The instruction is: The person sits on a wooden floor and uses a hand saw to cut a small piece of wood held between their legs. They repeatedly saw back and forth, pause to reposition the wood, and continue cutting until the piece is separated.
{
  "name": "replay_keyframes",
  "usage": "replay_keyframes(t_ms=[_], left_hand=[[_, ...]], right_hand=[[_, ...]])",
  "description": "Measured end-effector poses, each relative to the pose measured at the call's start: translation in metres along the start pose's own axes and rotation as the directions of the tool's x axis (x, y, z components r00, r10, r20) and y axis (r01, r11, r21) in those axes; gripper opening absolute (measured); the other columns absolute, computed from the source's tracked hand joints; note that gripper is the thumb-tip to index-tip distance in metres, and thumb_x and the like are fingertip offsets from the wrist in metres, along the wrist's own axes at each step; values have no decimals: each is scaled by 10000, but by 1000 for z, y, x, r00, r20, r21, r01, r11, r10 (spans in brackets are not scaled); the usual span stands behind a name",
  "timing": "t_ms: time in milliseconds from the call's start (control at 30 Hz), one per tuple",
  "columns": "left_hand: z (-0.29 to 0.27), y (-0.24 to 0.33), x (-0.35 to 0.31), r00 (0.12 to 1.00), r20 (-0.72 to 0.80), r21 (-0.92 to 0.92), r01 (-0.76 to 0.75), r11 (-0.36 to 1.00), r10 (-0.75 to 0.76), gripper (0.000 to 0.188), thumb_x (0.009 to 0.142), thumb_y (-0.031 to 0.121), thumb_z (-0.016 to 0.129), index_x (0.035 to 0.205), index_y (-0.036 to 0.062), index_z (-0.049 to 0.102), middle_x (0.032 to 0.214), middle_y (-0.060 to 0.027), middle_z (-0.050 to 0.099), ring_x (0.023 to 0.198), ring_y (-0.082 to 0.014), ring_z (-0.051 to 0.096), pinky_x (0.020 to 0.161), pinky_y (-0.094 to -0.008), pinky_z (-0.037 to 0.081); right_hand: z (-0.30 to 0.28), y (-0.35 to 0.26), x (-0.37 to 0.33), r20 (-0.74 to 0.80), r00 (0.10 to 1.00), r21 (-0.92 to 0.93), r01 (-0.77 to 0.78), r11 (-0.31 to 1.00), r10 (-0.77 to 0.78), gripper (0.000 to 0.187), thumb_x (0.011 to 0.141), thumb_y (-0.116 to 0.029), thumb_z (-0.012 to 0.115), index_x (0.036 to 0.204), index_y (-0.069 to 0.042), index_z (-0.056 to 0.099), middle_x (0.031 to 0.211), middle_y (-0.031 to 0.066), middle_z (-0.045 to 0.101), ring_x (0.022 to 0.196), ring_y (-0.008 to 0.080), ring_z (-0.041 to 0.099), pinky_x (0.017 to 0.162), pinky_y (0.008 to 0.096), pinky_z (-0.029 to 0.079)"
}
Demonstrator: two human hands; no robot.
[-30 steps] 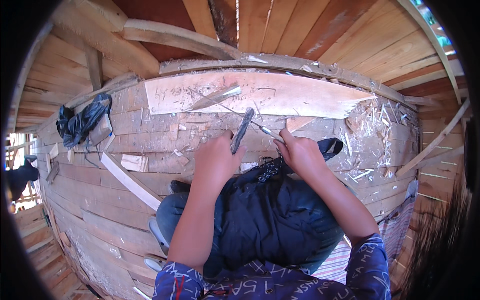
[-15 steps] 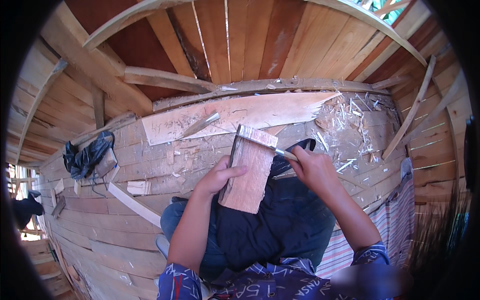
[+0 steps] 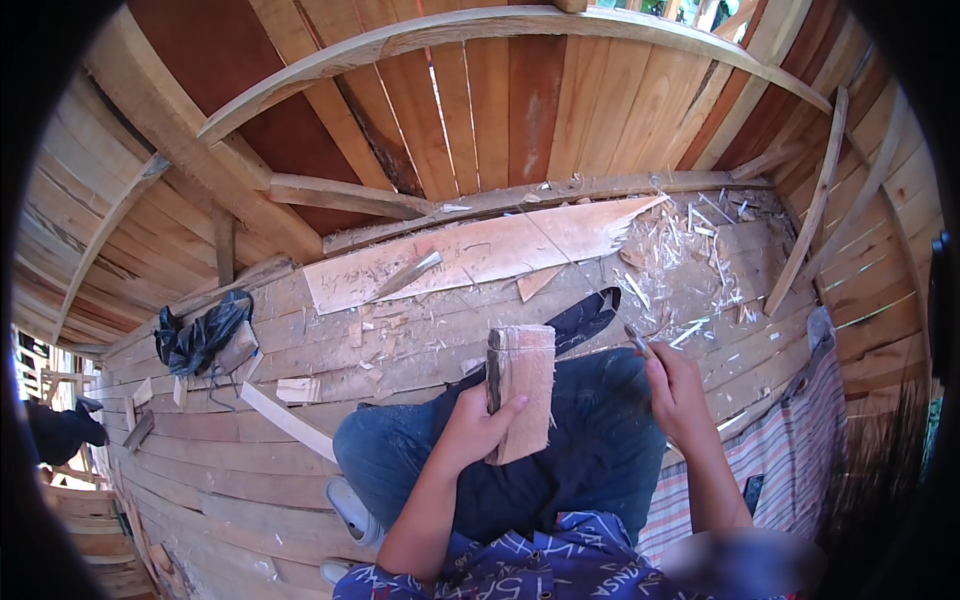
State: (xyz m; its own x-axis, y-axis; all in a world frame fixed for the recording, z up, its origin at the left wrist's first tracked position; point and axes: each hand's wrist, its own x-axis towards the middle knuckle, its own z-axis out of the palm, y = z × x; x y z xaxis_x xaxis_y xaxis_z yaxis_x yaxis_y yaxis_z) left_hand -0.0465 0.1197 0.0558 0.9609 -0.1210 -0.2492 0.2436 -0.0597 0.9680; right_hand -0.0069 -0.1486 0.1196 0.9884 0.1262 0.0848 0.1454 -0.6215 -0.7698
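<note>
My left hand (image 3: 477, 427) grips a short, thick wood block (image 3: 527, 395) by its left side, with the thumb across its face. The block stands upright above my lap, bark-dark along its left edge. A thin line runs across its face near the top. To the right, apart from the block, my right hand (image 3: 677, 390) is closed round the handle of a knife-like tool (image 3: 637, 341) with a shiny metal collar. Its thin blade is hard to make out. Beyond the block, a dark strap-like piece (image 3: 590, 322) lies by my knee.
A long pale board (image 3: 480, 245) with a splintered right end lies by the far wall, a pointed offcut (image 3: 408, 274) on it. Wood splinters (image 3: 700, 250) litter the floor beside it. A black plastic bag (image 3: 205, 330) is at left, a striped cloth (image 3: 770, 450) at right.
My right hand has drawn the tool off the block and moved right and down. My left hand has lowered the block toward me and tipped it more upright. The view has shifted slightly.
</note>
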Motion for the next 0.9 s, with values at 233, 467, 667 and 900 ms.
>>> replay_keyframes(t_ms=[233,467,667,900], left_hand=[[13,-13,-9,994,105,-245,20,969,7,314,914,173,632,1118,-63,594,1009,-64,661,914,-109,605,802,-281,499],[27,3,-21,995,98,-331,16,944,18,336,906,171,642,1139,-64,584,1038,-62,652,930,-114,601,824,-291,495],[26,16,-29,992,126,-308,12,951,28,405,863,175,675,1170,-66,566,1072,-88,647,969,-149,610,856,-304,487],[27,20,-34,990,139,-292,29,956,12,430,836,168,707,1170,-64,564,1060,-89,652,953,-149,616,850,-305,494]], right_hand=[[5,33,-45,-10,988,166,-150,975,154,281,962,-258,466,929,-7,588,624,48,462,595,120,455,555,294,369],[5,10,-40,28,999,259,-26,966,19,447,963,-432,460,878,-8,572,587,22,413,553,114,427,520,290,348],[10,-1,-41,97,995,211,-5,977,-15,515,948,-477,455,834,5,593,600,80,476,562,178,501,540,306,387],[13,2,-47,138,990,256,-34,966,-2,418,922,-393,513,841,7,602,610,107,496,550,204,508,535,314,400]])
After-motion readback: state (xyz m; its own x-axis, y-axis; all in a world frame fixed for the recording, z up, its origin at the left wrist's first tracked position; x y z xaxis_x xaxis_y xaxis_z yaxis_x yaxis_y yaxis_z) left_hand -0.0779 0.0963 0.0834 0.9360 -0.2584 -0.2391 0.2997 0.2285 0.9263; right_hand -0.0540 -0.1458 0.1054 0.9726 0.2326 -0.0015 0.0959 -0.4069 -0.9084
